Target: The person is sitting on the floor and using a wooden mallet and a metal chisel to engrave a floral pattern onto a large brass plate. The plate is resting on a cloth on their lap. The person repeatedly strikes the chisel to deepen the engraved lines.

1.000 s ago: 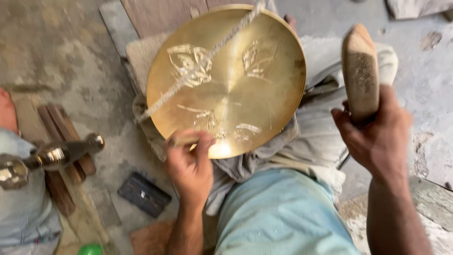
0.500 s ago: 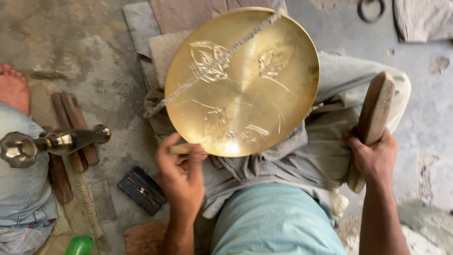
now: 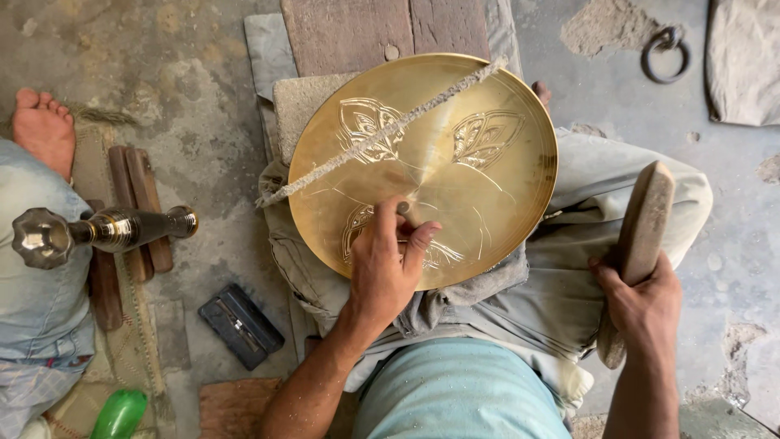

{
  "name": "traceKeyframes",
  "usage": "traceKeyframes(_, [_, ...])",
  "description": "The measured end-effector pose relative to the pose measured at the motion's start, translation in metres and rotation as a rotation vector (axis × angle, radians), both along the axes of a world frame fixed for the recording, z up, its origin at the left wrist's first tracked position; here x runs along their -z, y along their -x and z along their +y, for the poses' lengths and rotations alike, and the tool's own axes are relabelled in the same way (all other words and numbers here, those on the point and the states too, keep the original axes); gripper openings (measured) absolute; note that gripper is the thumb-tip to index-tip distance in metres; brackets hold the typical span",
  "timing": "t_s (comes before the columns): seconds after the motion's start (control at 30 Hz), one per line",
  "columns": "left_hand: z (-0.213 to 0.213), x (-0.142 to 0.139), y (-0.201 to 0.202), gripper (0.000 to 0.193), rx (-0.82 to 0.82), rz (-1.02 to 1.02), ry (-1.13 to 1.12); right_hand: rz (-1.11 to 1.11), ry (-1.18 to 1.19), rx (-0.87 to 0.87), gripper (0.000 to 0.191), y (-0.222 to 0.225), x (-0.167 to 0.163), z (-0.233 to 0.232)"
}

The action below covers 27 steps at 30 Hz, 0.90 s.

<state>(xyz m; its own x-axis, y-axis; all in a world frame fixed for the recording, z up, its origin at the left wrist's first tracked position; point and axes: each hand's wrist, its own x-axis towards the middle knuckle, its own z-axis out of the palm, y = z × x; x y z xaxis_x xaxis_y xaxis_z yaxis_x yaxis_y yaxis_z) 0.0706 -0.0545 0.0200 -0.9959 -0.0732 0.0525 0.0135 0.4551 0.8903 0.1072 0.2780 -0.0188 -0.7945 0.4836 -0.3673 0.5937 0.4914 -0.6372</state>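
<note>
The round brass plate (image 3: 422, 167) lies tilted across the seated person's lap, resting on grey cloth (image 3: 487, 301) with a stone block (image 3: 302, 102) and a wooden board (image 3: 382, 28) behind its far edge; leaf patterns are already cut into its face at about 11, 2 and 6 o'clock, and a twisted cord (image 3: 382, 134) runs straight across it from 8 to 1 o'clock. The left hand (image 3: 386, 272) sits at the plate's 6 o'clock edge, fingers pinched together around a small punch or chisel (image 3: 402, 208) whose tip stands on the metal just below the centre. The right hand (image 3: 646, 309) is well off the plate, at about 4 o'clock from it, wrapped tight around the lower part of a wooden mallet (image 3: 638, 252) held nearly upright. To work this well, I judge the tool should stay steady on its line with the heel of the hand braced on the rim, and the mallet should land squarely on the tool's head with light, even taps, so the groove does not skip. Out at 9 o'clock a second person's bare foot (image 3: 45, 126) and blue-clad leg show, with a metal stem piece (image 3: 101, 232) lying over wooden bars (image 3: 134, 211); a dark small case (image 3: 241, 325) lies at 7 o'clock, and an iron ring (image 3: 665, 53) at 1 o'clock.
</note>
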Motion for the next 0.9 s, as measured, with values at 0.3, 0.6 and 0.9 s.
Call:
traceKeyframes(0.3, [0.017, 0.011, -0.001, 0.04, 0.017, 0.002, -0.026, 0.093, 0.239, -0.104, 0.049, 0.022, -0.047, -0.007])
traceKeyframes(0.6, [0.019, 0.019, -0.005, 0.031, 0.012, -0.017, 0.017, 0.416, -0.174, -0.73, 0.052, 0.078, -0.115, -0.07])
traceKeyframes(0.9, [0.023, 0.014, -0.002, 0.031, 0.048, 0.006, 0.05, 0.398, -0.819, -1.032, 0.035, 0.095, -0.147, -0.092])
